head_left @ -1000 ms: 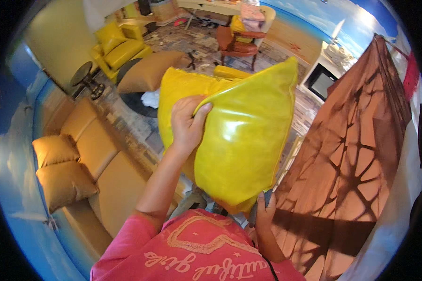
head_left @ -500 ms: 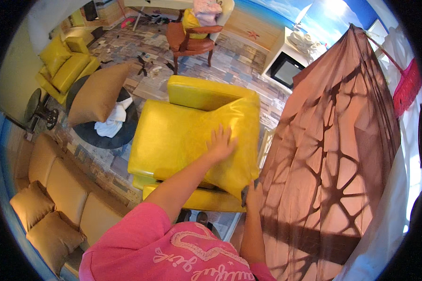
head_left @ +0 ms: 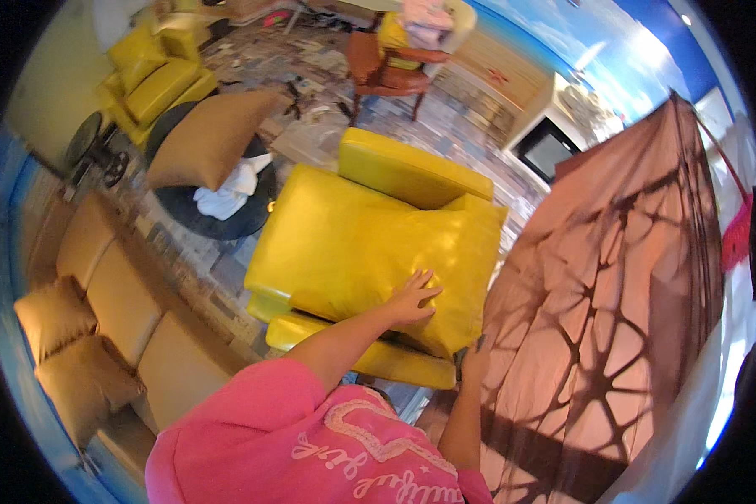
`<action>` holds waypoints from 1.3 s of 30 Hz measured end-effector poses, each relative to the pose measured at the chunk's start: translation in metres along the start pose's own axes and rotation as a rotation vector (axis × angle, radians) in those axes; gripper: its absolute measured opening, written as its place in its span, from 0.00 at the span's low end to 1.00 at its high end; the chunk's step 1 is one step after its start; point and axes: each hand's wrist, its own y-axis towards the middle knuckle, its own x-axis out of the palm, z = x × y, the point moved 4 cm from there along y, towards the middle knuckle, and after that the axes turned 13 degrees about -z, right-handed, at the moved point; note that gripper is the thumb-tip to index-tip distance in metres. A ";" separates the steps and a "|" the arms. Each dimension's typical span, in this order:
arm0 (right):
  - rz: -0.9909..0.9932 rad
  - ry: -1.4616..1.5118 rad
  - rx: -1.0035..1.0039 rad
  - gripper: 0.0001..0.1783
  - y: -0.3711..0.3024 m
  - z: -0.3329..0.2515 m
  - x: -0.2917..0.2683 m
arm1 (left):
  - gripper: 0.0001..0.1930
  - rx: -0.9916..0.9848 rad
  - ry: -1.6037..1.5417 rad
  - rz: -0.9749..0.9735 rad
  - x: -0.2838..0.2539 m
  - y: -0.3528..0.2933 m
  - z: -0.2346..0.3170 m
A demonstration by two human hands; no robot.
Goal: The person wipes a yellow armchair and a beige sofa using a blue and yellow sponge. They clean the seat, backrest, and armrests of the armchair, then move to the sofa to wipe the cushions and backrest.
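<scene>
I have the yellow armchair (head_left: 311,252) at the centre of my feed, the glossy yellow cushion (head_left: 466,239) lying at its right end. I judge an uneven push could skew or fold that slick cover. The cushion sits directly under my left hand (head_left: 413,304), fingers splayed, gripping nothing; my right hand (head_left: 475,365) is beside its lower corner, grip too blurred to tell.

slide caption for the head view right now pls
Left hand spread on a yellow cushion in a yellow armchair, right hand near its corner.
</scene>
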 end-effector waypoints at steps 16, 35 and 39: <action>-1.274 0.873 -0.289 0.33 -0.143 -0.056 0.108 | 0.19 -0.449 -0.524 0.740 0.162 -0.331 -0.018; -1.621 -0.151 -0.925 0.28 -0.507 -0.076 0.338 | 0.16 -0.824 -0.837 1.608 0.411 -0.698 -0.050; -1.564 -0.445 -1.271 0.26 -0.608 -0.059 0.380 | 0.16 -1.061 -0.905 1.766 0.467 -0.766 -0.058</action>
